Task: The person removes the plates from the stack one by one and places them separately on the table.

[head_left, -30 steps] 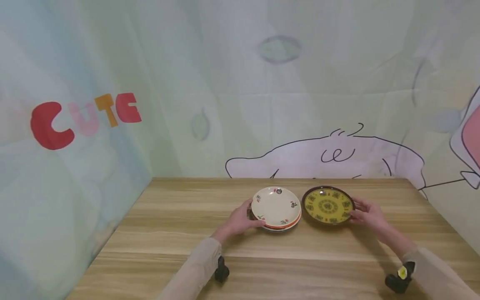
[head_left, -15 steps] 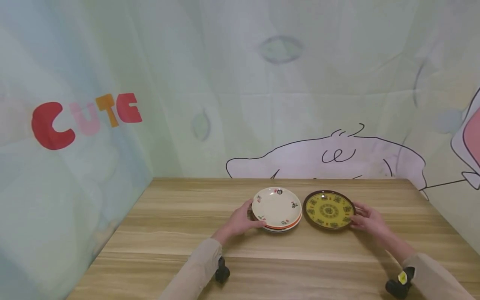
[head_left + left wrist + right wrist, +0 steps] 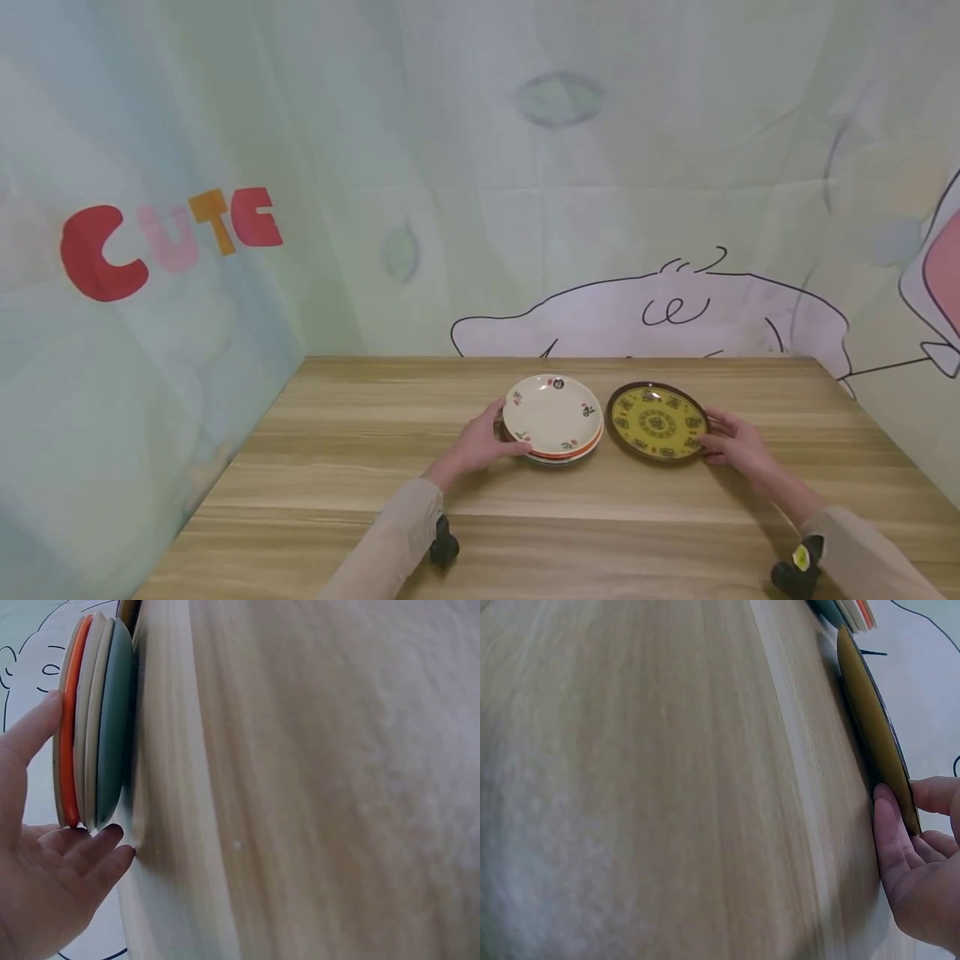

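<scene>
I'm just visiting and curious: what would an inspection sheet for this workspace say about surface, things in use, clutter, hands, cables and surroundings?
Surface: light, striped wood-grain table.
Things in use: plate stack, cream patterned plate on top; dark-rimmed yellow plate beside it on the right.
Clutter: nothing seen.
Hands: left hand holds the stack's left edge; right hand pinches the yellow plate's right rim, thumb above, fingers below.
Cables: nothing seen.
Surroundings: pale printed backdrop with CUTE lettering and a cartoon figure.

head view: lower plates (image 3: pixel 566 459) mostly hidden under top plate (image 3: pixel 553 414), sleeves (image 3: pixel 393 537) cut off @ btm, tabletop (image 3: pixel 375 787) blurry in wrist cams
</scene>
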The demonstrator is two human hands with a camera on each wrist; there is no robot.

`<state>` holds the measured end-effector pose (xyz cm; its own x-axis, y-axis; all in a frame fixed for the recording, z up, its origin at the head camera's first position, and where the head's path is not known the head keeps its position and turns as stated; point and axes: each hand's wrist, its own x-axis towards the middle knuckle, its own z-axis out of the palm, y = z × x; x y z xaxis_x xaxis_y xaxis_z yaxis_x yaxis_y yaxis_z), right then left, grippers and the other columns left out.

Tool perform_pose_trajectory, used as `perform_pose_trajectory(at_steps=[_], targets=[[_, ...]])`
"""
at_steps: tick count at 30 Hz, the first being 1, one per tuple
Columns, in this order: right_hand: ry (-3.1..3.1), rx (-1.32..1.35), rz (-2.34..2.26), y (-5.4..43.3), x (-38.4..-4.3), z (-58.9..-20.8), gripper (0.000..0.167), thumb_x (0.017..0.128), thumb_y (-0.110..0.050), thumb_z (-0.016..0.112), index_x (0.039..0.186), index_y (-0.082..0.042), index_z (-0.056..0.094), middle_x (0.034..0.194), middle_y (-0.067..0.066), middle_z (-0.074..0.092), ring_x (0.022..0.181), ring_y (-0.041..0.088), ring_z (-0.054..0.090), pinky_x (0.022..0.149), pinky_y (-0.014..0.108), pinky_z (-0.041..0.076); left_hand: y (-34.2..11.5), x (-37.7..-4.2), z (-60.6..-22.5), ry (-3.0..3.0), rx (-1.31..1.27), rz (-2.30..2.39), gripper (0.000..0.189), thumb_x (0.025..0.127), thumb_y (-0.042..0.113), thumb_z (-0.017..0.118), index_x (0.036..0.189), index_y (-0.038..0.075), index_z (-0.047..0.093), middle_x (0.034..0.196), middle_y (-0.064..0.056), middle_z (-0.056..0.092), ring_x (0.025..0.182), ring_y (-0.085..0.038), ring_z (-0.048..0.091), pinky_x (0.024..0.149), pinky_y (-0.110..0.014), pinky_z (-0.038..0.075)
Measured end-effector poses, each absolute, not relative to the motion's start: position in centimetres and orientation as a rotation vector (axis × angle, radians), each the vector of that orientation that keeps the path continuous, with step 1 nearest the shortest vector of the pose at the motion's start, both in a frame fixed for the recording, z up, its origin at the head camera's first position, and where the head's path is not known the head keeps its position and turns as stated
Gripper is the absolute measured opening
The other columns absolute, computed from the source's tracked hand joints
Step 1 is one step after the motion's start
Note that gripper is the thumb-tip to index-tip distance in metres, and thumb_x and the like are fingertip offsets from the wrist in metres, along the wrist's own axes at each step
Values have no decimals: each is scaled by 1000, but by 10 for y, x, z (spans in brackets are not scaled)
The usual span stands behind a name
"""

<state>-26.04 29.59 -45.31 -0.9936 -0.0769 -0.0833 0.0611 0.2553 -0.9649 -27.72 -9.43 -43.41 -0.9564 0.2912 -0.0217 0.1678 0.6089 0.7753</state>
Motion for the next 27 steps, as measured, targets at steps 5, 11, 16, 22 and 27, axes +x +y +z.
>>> perform_pose_trajectory(at_steps=[5,11,16,22,27], targets=[[2473,-19,-1794,296,-261,-454,63,86,3,52,134,18,15,131,42,24,74,3,60,70,27,55,-94,-277,-435,2673,383,1289,96,72,40,74,142,2,21,139,-21,36,126,-34,36,105,-47,28],[2518,-22,-1753,296,-260,-456,63,84,2,55,133,19,19,128,42,29,73,3,60,67,27,55,-94,-275,-436,2673,386,1288,96,71,41,74,142,3,21,139,-21,37,125,-34,38,105,-48,29],[2547,-11,-1745,296,-261,-457,62,84,1,56,133,17,23,118,38,41,71,3,59,64,26,55,-95,-276,-436,2665,391,1308,96,72,39,74,143,3,21,138,-21,38,124,-34,39,105,-48,29],[2542,-12,-1751,296,-261,-457,62,85,0,57,133,17,22,117,36,43,71,2,59,63,25,54,-96,-276,-436,2663,368,1301,97,72,41,74,143,5,20,139,-20,37,125,-33,38,105,-47,29],[2536,-12,-1762,298,-262,-456,63,83,1,57,133,18,21,118,38,40,70,2,59,64,25,55,-96,-276,-437,2656,357,1303,96,72,42,74,143,7,20,140,-19,37,126,-32,38,105,-46,30]])
